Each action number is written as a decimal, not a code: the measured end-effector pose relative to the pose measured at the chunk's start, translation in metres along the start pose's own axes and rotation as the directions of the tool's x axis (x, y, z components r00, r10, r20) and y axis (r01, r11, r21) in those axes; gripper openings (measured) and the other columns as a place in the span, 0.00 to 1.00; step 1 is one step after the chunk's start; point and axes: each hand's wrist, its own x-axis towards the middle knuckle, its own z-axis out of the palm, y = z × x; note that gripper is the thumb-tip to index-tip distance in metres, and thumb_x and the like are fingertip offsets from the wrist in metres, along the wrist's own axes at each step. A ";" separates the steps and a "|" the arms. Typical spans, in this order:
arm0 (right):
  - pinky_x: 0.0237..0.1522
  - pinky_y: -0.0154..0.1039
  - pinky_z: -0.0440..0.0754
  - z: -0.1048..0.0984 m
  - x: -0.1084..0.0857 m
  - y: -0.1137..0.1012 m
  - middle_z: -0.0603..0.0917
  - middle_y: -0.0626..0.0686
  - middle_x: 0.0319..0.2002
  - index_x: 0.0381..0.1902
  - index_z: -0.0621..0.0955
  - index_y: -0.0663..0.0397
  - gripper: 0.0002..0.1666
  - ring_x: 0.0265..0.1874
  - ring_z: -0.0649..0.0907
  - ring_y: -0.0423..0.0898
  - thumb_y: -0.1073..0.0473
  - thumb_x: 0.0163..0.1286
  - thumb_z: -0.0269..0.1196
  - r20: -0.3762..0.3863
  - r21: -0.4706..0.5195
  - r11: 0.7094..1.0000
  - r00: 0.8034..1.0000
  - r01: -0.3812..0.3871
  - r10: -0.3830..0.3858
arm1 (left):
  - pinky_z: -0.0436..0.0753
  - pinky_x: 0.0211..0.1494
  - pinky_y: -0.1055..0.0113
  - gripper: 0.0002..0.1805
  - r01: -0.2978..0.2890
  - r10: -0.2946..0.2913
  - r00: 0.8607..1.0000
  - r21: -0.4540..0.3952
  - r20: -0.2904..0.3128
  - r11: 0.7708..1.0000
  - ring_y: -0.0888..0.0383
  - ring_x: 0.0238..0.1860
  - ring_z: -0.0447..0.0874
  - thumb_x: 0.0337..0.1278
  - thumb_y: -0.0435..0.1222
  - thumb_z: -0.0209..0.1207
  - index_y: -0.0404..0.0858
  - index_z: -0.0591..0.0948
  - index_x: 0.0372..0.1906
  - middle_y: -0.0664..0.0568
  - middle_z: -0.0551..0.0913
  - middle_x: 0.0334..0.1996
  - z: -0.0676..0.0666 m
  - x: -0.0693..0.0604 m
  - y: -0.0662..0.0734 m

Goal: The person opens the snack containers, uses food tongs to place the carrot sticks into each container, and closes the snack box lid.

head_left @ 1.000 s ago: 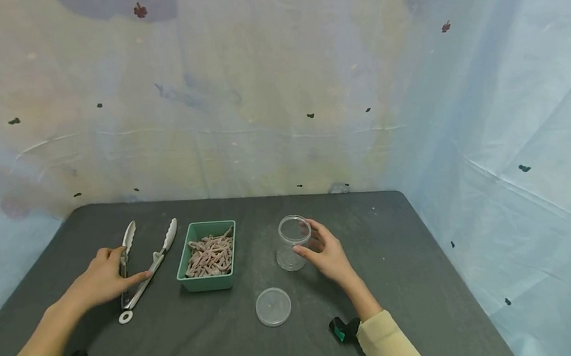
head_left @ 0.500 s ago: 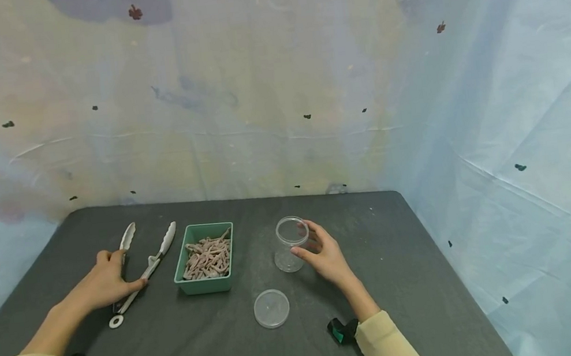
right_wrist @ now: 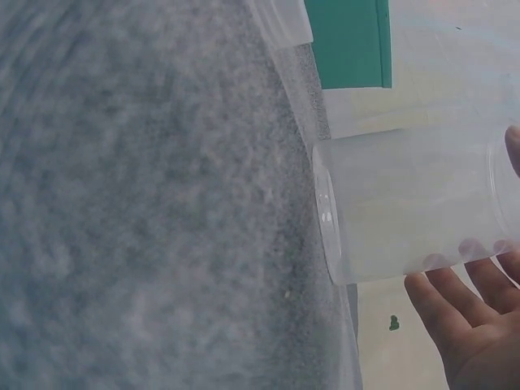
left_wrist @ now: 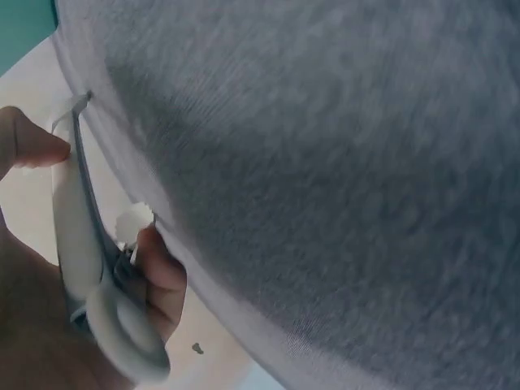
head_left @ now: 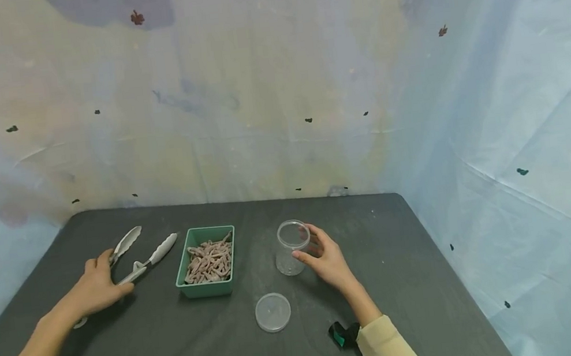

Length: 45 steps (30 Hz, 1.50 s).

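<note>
At the left of the head view my left hand [head_left: 91,292] grips metal tongs [head_left: 163,249], thumb on one arm and fingers on the other. Their scalloped tips spread apart and point away toward the right. The left wrist view shows the tongs [left_wrist: 77,219] from the ring end; the palm is partly hidden. My right hand [head_left: 330,263] holds a clear jar [head_left: 289,262] from its right side, thumb in front and fingers behind. Uncapped, the jar stands upright on the table. Left of the jar sits a green container [head_left: 206,290] of greyish-brown, twisted strips.
A round clear lid [head_left: 273,313] lies flat in front of the jar. The dark table [head_left: 220,353] ends at a patterned plastic sheet [head_left: 237,113] behind, and another sheet hangs at the right. In the right wrist view the green container [right_wrist: 349,49] appears beyond the jar.
My left hand has drawn the tongs left and toward me, and they have turned so that their tips point more to the right. The right hand and jar stay in place.
</note>
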 end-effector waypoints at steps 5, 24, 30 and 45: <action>0.65 0.55 0.78 0.000 -0.004 -0.017 0.73 0.63 0.71 0.76 0.68 0.61 0.43 0.70 0.75 0.62 0.63 0.68 0.74 0.010 0.004 1.000 1.000 -0.008 0.008 | 0.72 0.43 0.27 0.59 0.072 -0.072 0.996 0.001 -0.051 0.997 0.12 0.51 0.65 0.65 0.52 0.64 0.14 0.43 0.75 0.08 0.53 0.58 0.009 -0.003 0.001; 0.65 0.53 0.79 -0.001 0.004 -0.003 0.75 0.57 0.70 0.76 0.70 0.54 0.43 0.70 0.76 0.59 0.57 0.67 0.75 0.000 -0.034 0.999 1.000 0.021 -0.021 | 0.75 0.34 0.31 0.63 0.096 -0.090 0.989 0.044 -0.121 0.994 0.17 0.53 0.71 0.63 0.69 0.59 0.21 0.51 0.77 0.14 0.63 0.61 -0.022 -0.004 0.009; 0.65 0.51 0.79 -0.001 0.002 0.000 0.75 0.57 0.71 0.76 0.69 0.55 0.44 0.70 0.76 0.57 0.60 0.67 0.75 0.012 -0.015 1.000 1.000 0.004 -0.004 | 0.76 0.34 0.33 0.59 0.002 0.002 0.990 0.022 -0.144 1.000 0.22 0.55 0.74 0.61 0.65 0.66 0.28 0.55 0.79 0.22 0.68 0.64 -0.045 -0.013 0.016; 0.66 0.55 0.77 0.000 0.000 -0.001 0.75 0.59 0.71 0.76 0.69 0.56 0.43 0.70 0.75 0.58 0.64 0.67 0.74 0.017 0.032 0.999 1.000 0.015 -0.015 | 0.73 0.25 0.60 0.56 -0.204 0.210 0.977 0.160 -0.022 0.966 0.54 0.40 0.85 0.50 0.71 0.68 0.47 0.63 0.79 0.38 0.79 0.63 -0.082 -0.025 0.076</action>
